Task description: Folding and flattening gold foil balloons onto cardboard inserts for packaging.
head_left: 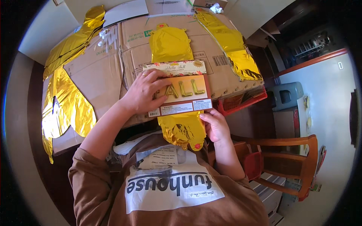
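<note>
A printed balloon package card (184,105) with a picture of gold letter balloons lies across a flat gold foil balloon (171,43). The foil sticks out beyond the card's far and near edges. My left hand (149,92) rests on the card's left part, fingers spread, covering some of the picture. At the card's near right corner, my right hand (215,126) pinches the right edge of the near foil part, thumb on top; its other fingers are partly hidden. Red marks show at the foil's two ends.
Flattened cardboard (105,67) covers the work surface. More gold foil balloons lie at left (71,101) and far right (230,41). Crumpled white scraps (216,8) sit at the back. A red crate (241,103) and a wooden chair (283,158) stand at right.
</note>
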Action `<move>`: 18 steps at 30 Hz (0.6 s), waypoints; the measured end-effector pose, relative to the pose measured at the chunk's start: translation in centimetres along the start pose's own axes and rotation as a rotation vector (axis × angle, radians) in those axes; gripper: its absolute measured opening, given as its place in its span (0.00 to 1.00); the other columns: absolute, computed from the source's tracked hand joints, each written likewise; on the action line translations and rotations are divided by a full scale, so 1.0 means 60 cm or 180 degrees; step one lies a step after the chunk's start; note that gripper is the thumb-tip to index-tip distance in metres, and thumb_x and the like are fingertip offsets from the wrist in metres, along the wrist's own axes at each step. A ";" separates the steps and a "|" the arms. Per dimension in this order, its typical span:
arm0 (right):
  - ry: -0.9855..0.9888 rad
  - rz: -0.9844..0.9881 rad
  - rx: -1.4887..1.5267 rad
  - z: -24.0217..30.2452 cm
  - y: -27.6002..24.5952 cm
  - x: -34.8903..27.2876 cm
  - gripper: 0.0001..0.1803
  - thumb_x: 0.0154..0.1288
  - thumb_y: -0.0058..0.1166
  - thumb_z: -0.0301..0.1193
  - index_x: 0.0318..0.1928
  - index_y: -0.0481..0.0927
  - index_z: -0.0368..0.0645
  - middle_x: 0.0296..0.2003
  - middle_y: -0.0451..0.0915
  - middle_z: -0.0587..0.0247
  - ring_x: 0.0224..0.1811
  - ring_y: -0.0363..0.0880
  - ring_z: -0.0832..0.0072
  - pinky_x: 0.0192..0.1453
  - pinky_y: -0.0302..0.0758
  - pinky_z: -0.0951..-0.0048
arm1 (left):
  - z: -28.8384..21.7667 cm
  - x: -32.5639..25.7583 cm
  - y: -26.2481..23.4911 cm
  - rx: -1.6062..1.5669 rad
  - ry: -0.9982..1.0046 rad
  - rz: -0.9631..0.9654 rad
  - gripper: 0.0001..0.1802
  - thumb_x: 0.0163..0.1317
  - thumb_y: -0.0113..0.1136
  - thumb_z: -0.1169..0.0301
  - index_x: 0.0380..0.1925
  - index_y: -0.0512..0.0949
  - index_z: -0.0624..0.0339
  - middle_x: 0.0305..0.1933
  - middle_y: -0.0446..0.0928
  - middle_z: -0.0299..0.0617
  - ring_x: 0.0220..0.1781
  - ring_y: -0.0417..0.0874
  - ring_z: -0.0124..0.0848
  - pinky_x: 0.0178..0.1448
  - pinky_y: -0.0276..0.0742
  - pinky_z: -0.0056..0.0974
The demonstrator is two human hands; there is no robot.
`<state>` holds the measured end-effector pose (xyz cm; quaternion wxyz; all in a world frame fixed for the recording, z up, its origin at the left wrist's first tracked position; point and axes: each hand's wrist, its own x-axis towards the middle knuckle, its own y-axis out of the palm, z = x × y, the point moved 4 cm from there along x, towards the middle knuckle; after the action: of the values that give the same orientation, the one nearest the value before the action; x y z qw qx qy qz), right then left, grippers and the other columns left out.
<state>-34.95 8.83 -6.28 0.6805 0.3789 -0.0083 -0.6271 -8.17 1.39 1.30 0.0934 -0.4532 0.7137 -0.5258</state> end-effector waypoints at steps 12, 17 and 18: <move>-0.0214 -0.0195 -0.0236 -0.002 0.019 0.019 0.17 0.67 0.66 0.32 0.50 0.84 0.33 0.47 0.87 0.59 0.45 0.85 0.75 0.53 0.80 0.70 | -0.012 -0.008 0.009 0.0118 -0.0047 -0.0086 0.27 0.54 0.70 0.64 0.57 0.80 0.53 0.61 0.74 0.47 0.65 0.72 0.49 0.70 0.67 0.52; -0.1245 -0.0568 -0.1827 0.116 0.042 0.012 0.09 0.66 0.66 0.32 0.37 0.89 0.38 0.33 0.87 0.66 0.33 0.81 0.82 0.41 0.76 0.75 | -0.007 -0.009 0.001 -0.0225 -0.0077 -0.0278 0.28 0.58 0.70 0.61 0.59 0.79 0.54 0.64 0.73 0.49 0.66 0.73 0.50 0.71 0.68 0.51; -0.1438 -0.0566 -0.2850 0.180 0.067 0.008 0.12 0.68 0.65 0.34 0.33 0.87 0.37 0.28 0.86 0.63 0.28 0.80 0.78 0.36 0.75 0.72 | 0.001 -0.007 -0.003 -0.0357 -0.0150 -0.0458 0.27 0.59 0.70 0.62 0.58 0.79 0.55 0.65 0.73 0.50 0.67 0.73 0.50 0.71 0.69 0.51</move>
<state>-36.71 2.65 3.30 0.7013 -0.0957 0.1467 -0.6910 -7.75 1.66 1.28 0.0467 -0.5200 0.7052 -0.4796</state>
